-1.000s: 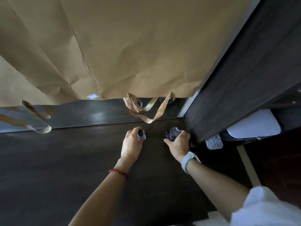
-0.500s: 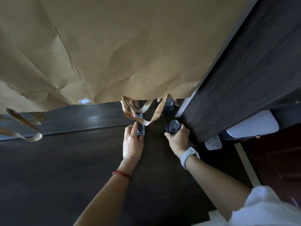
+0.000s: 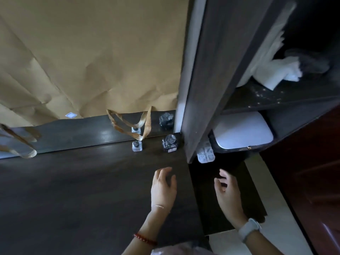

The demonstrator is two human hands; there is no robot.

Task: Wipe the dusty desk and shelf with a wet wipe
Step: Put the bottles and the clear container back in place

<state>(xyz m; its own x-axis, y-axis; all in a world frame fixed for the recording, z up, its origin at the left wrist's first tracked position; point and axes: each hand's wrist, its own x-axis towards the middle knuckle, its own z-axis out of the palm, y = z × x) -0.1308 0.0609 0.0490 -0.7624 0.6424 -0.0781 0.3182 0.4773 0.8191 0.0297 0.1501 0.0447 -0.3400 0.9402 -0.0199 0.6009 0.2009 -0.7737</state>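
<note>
**Bottles set down, both hands come away empty**

Head view: both hands have let go of the small glass bottles they gripped half a second ago. The left hand [image 3: 162, 188], low centre of the frame, hovers over the dark wood-grain desk top [image 3: 77, 190] with fingers spread and holding nothing. The right hand [image 3: 227, 190], just right of it past the desk's edge, is loosely curled and likewise empty. The small square clear glass bottle [image 3: 137, 145] and the rounder faceted dark glass bottle [image 3: 169, 143] now stand alone at the back of the desk, against the glossy dark back panel [image 3: 73, 134], under the hanging tan paper bag [image 3: 95, 56].

The camera has also swung right, showing more of the dark wooden shelf unit [image 3: 211, 80]. On its dusty, speckled board [image 3: 276, 96] in the upper right lies a crumpled white wipe [image 3: 276, 70]. No wipe is in either hand, so wiping here looks not yet begun; fetching that wipe seems the likely next need.
</note>
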